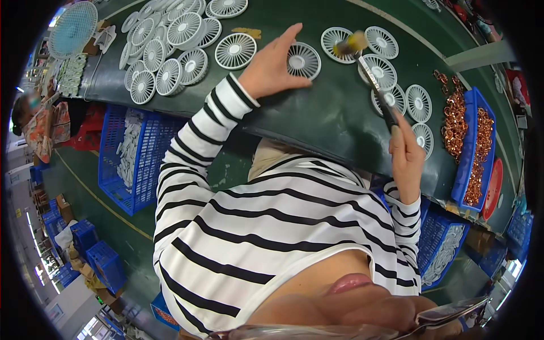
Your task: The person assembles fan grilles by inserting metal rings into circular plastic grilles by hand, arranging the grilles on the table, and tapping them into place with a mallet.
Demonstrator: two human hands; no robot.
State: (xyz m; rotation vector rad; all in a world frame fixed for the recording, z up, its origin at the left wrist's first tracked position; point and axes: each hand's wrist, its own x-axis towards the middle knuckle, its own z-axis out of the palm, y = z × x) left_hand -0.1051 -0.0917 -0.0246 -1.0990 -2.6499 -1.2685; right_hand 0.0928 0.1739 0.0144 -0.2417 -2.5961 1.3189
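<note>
My right hand (407,153) is wrapped round the black grip of a hammer (375,82). Its shaft is silvery, and the yellowish head is smeared by motion above a white round slotted grille (332,38). My left hand (271,65) is open, thumb and fingers spread, with nothing in it. Just right of its palm lies another white grille (306,62); whether the hand touches it, I cannot tell. More grilles lie near the hammer, among them one under the shaft (386,69) and one further right (419,103).
A heap of white grilles (184,29) covers the left of the dark green table (334,122). At the right stands a blue tray (468,153) of copper-coloured rings, with loose rings (453,113) beside it. Blue crates (150,164) stand below the table edge. A person (42,124) is at the far left.
</note>
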